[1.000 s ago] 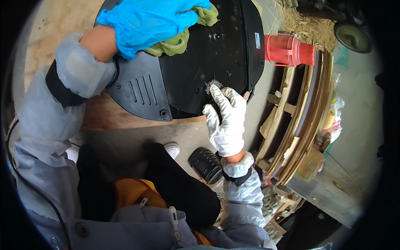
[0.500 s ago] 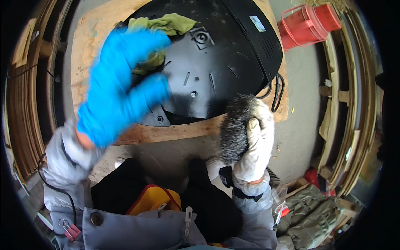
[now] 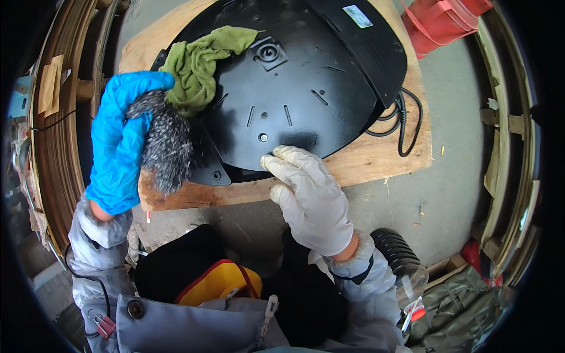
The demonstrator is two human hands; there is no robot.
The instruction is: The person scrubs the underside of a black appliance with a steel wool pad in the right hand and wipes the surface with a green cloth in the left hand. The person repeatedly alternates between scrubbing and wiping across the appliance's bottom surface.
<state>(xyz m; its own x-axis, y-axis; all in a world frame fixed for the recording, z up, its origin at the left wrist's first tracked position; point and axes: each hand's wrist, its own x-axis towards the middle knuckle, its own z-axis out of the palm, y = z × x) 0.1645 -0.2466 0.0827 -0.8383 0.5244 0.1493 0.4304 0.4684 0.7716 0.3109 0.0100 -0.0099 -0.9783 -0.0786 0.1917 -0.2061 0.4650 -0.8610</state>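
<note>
Wooden board [image 3: 368, 162], black casing [image 3: 294, 85], right hand [image 3: 313, 201] at near edge

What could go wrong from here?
- The scourer in the left hand might scratch the shell's glossy surface.
- Its strands might snag the rag right beside it.
- The cord, looped near the board's right edge, might get caught.

Red container [image 3: 434, 29] upper right, stacked boards [image 3: 60, 156] far left, olive fabric [image 3: 462, 306] lower right
</note>
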